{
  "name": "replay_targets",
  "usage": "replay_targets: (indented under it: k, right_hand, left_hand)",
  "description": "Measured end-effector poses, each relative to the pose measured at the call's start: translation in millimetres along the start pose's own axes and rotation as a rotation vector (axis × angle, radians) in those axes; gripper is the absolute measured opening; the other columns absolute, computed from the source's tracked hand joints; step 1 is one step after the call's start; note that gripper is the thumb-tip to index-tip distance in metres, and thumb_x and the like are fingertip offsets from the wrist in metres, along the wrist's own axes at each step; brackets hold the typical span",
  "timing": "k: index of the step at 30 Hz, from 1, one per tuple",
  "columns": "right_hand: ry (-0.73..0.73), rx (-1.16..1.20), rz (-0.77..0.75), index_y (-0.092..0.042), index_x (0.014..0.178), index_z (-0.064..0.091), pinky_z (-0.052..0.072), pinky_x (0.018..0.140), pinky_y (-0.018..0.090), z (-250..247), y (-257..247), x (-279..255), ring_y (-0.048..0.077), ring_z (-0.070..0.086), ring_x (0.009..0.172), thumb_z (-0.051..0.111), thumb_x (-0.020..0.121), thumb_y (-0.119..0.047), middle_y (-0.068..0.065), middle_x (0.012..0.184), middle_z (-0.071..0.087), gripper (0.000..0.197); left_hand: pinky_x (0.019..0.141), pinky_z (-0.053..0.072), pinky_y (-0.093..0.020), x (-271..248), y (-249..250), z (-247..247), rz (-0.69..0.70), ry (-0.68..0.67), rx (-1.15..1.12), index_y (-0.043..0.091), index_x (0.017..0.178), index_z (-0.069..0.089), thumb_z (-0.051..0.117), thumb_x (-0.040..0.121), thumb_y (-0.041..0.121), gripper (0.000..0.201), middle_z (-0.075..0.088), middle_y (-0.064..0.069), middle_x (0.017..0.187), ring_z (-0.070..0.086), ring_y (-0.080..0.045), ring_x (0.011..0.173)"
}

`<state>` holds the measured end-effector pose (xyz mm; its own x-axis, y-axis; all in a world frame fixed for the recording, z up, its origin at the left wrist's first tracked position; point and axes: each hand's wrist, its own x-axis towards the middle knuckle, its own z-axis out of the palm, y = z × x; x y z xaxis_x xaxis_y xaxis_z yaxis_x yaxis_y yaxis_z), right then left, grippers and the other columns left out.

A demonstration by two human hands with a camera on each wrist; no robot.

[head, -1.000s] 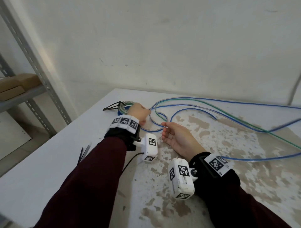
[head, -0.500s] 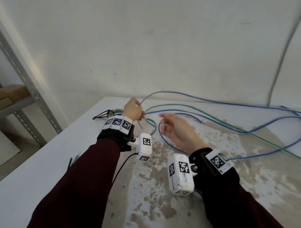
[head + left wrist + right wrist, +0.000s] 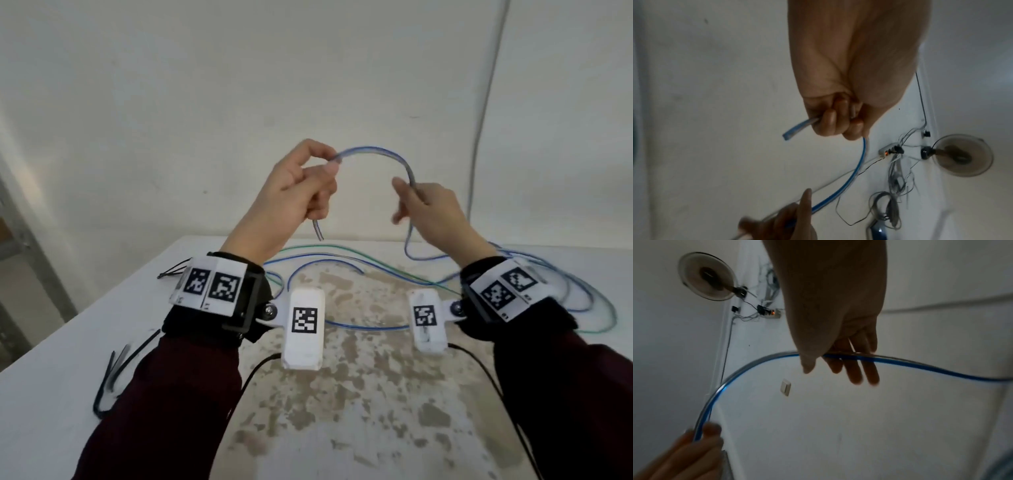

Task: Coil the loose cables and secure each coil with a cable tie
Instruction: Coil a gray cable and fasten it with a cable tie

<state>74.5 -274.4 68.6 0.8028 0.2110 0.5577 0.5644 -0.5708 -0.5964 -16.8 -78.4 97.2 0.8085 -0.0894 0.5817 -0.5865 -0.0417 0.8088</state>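
1. Now the left hand (image 3: 294, 192) is up off the desk (image 3: 68, 359), its fingers (image 3: 828, 120) curled tight round the blue cable (image 3: 373, 156) close to its free end.
2. That cut end pokes out below the fist and points down toward the desk, as the head view shows.
3. Over on the other side, the right hand (image 3: 431, 212) has the same cable lying across its fingers (image 3: 853, 369), thumb on top; the fingers look fairly straight, a light guiding hold rather than a clamp.
4. Between the two hands the cable arches upward, its run going left to right, then drops past the right hand to the desk.
5. Down there the rest of it sprawls in loose loops with a green cable (image 3: 342, 255) and other blue ones.
6. My read: this is the very start of a coil, first loop being shaped, nothing tied on this cable yet.
7. Next move, I judge, calls for the right hand to bring its section across to the left fist, closing the arch into a ring.
8. Black cable ties (image 3: 109, 377) lie on the desk by the left sleeve, well apart from the cable.
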Motion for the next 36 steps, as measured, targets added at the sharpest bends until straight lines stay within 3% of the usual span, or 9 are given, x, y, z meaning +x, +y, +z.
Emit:
replay_targets:
  k: [3, 5, 7, 10, 17, 22, 25, 30, 36]
  right_hand:
    - [0.085, 0.054, -0.068, 0.007, 0.064, 0.043, 0.048, 0.058, 0.041, -43, 3, -17, 0.028, 0.053, 0.048, 0.041, 0.095, -0.052, 0.015, 0.053, 0.043, 0.066]
    - [0.065, 0.115, -0.105, -0.001, 0.065, 0.045, 0.043, 0.051, 0.041, -61, 4, -31, 0.021, 0.042, 0.047, 0.038, 0.09, -0.058, 0.001, 0.052, 0.039, 0.063]
    - [0.0, 0.266, -0.093, -0.016, 0.065, 0.052, 0.038, 0.049, 0.037, -70, 5, -44, 0.013, 0.037, 0.048, 0.037, 0.091, -0.055, -0.014, 0.049, 0.038, 0.049]
    - [-0.077, 0.352, -0.07, -0.018, 0.073, 0.06, 0.03, 0.046, 0.026, -68, 15, -60, 0.007, 0.033, 0.047, 0.039, 0.098, -0.044, -0.015, 0.052, 0.036, 0.041]
    - [-0.201, 0.678, 0.142, -0.008, 0.104, 0.068, 0.023, 0.045, 0.019, -25, 52, -97, 0.011, 0.023, 0.05, 0.049, 0.098, -0.019, -0.003, 0.06, 0.025, 0.023]
    - [-0.16, 0.764, 0.236, -0.009, 0.085, 0.06, 0.028, 0.046, 0.017, -2, 60, -111, 0.008, 0.035, 0.055, 0.045, 0.099, -0.028, -0.006, 0.06, 0.043, 0.028]
    - [-0.28, 0.875, 0.282, -0.012, 0.08, 0.053, 0.023, 0.045, 0.018, 9, 54, -114, 0.007, 0.033, 0.049, 0.038, 0.101, -0.027, -0.004, 0.065, 0.054, 0.03]
    - [-0.331, 0.826, 0.344, -0.013, 0.078, 0.052, 0.019, 0.041, 0.016, 14, 52, -118, 0.005, 0.022, 0.043, 0.036, 0.103, -0.027, -0.005, 0.055, 0.036, 0.033]
    - [-0.466, 0.754, 0.46, -0.009, 0.076, 0.055, 0.014, 0.042, 0.019, 12, 51, -122, 0.009, 0.016, 0.047, 0.034, 0.102, -0.028, -0.003, 0.055, 0.034, 0.038]
  left_hand:
    - [0.065, 0.041, -0.021, -5, -5, 10, 0.063, 0.108, 0.045, 0.016, 0.09, 0.056, 0.054, 0.088, 0.018, 0.003, 0.061, 0.003, 0.074, 0.05, -0.008, 0.065]
    - [0.067, 0.039, -0.018, -9, -20, 16, 0.071, 0.199, 0.189, 0.017, 0.088, 0.064, 0.063, 0.087, 0.018, 0.002, 0.063, -0.002, 0.081, 0.049, -0.005, 0.068]
    - [0.058, 0.039, -0.019, -16, -34, 24, 0.013, 0.241, 0.177, 0.009, 0.089, 0.065, 0.063, 0.09, 0.011, 0.004, 0.058, -0.002, 0.066, 0.045, -0.009, 0.056]
    - [0.05, 0.048, -0.023, -29, -50, 42, -0.112, 0.215, -0.025, 0.006, 0.087, 0.058, 0.053, 0.095, 0.007, 0.01, 0.056, -0.001, 0.054, 0.056, -0.016, 0.049]
    - [0.057, 0.055, -0.024, -51, -84, 85, -0.332, 0.226, -0.434, 0.007, 0.083, 0.05, 0.05, 0.096, 0.006, 0.013, 0.068, -0.007, 0.064, 0.071, -0.023, 0.066]
    - [0.061, 0.056, -0.03, -69, -111, 105, -0.474, 0.005, -0.234, 0.007, 0.075, 0.055, 0.056, 0.093, 0.008, 0.018, 0.067, -0.012, 0.071, 0.067, -0.023, 0.065]
    - [0.068, 0.051, -0.032, -73, -120, 105, -0.452, -0.051, -0.096, 0.006, 0.077, 0.056, 0.058, 0.092, 0.009, 0.015, 0.059, -0.007, 0.07, 0.058, -0.019, 0.063]
    - [0.059, 0.049, -0.03, -76, -121, 105, -0.44, -0.052, -0.24, 0.012, 0.1, 0.057, 0.059, 0.081, 0.01, 0.019, 0.061, -0.003, 0.073, 0.054, -0.017, 0.059]
    - [0.062, 0.049, -0.03, -78, -122, 101, -0.294, 0.067, -0.054, 0.007, 0.086, 0.065, 0.058, 0.092, 0.005, 0.01, 0.06, 0.004, 0.064, 0.051, -0.013, 0.054]
